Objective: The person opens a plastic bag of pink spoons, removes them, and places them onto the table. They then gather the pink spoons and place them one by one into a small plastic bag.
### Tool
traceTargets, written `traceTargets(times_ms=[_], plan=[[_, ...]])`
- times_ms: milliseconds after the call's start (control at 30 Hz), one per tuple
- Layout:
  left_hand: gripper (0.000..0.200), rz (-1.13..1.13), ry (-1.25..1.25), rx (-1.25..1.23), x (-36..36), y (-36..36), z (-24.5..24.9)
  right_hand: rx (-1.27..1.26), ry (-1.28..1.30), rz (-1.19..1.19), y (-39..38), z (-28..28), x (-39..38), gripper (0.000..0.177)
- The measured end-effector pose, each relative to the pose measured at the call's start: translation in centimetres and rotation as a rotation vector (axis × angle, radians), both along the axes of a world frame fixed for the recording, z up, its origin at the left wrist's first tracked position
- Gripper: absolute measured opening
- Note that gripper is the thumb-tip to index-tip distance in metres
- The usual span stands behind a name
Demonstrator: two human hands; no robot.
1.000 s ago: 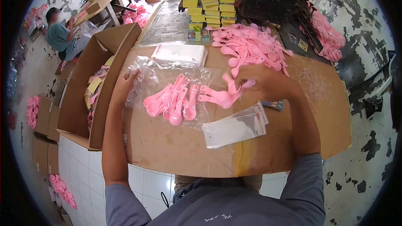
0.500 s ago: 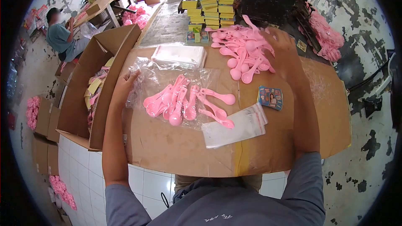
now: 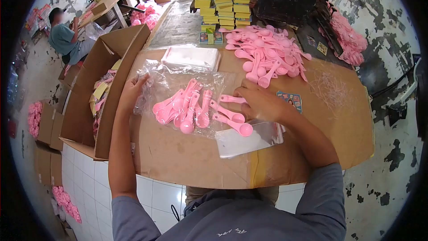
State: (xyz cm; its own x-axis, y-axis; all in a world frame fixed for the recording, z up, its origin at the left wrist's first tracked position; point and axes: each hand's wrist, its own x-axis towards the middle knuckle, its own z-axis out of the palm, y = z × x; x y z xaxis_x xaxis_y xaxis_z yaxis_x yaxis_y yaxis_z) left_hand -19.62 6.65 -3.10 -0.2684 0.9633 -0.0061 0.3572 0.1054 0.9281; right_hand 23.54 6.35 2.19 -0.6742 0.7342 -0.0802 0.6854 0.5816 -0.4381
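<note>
My left hand (image 3: 133, 90) is closed on the left edge of a clear plastic bag (image 3: 154, 78) lying on the cardboard. Several pink measuring spoons (image 3: 187, 111) rest in a cluster on that bag. My right hand (image 3: 263, 102) has its fingers bent around the bowl end of a pink measuring spoon (image 3: 232, 99) at the cluster's right side; the spoon's bowl is hidden. Below it lie two more spoons, one with its bowl (image 3: 245, 129) over a stack of clear sleeves (image 3: 249, 143). Partly behind my right hand is a small blue printed card stack (image 3: 292, 99).
A large heap of pink spoons (image 3: 267, 53) sits at the back right. Clear bags (image 3: 189, 58) lie at the back, before yellow-edged card stacks (image 3: 225, 11). An open carton (image 3: 80, 116) stands on the left. A person (image 3: 64, 35) sits beyond it.
My right hand has come from the pink heap down and left to the spoons by the bag. The heap has spread rightward, and the loose spoons have shifted slightly. My left hand stays put.
</note>
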Motion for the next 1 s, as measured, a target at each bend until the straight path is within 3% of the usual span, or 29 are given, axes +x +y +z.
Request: traceTargets(times_ms=[133,233,333,433,533,600,700,800,833,900,967,1000], plan=[[0.039,0.014,-0.027,0.002,0.1,-0.1,0.1,0.023,0.172,-0.066,0.0,-1.3,-0.2,0.028],[0.040,0.011,0.034,-0.030,0.6,-0.5,1.1,-0.112,0.193,-0.053,-0.7,-0.4,-1.0,0.028],[0.043,-0.004,0.019,-0.034,0.3,-0.3,0.8,-0.035,0.021,0.007,-1.6,0.9,-1.3,0.029],[0.044,0.021,0.031,-0.044,0.3,-0.2,0.6,-0.167,0.005,0.000,-1.1,1.2,-1.1,0.028],[0.042,0.030,0.008,-0.024,0.6,-0.5,0.8,-0.351,0.149,-0.125,0.4,2.8,0.9,0.027],[0.041,-0.004,0.001,-0.032,-0.2,-0.1,0.2,-0.230,0.066,-0.127,2.9,4.0,3.3,0.026],[0.040,-0.017,0.003,-0.027,0.0,-0.2,0.4,0.777,0.189,-0.244,5.4,2.8,5.4,0.022],[0.040,0.010,0.007,-0.012,0.4,-0.4,0.7,0.739,0.194,-0.084,4.8,2.6,4.3,0.027],[0.040,0.021,0.005,-0.009,0.5,-0.4,0.6,0.640,0.194,0.014,4.5,2.3,3.7,0.029],[0.042,0.016,0.011,-0.010,0.4,-0.4,0.5,0.209,0.182,0.345,3.9,0.0,1.8,0.032],[0.044,0.022,0.011,0.003,0.4,-0.4,0.6,0.480,0.254,0.487,0.7,-0.3,-2.4,0.029],[0.046,0.029,0.006,0.011,0.6,-0.5,0.6,0.536,0.170,0.492,0.5,-1.0,-3.2,0.029]])
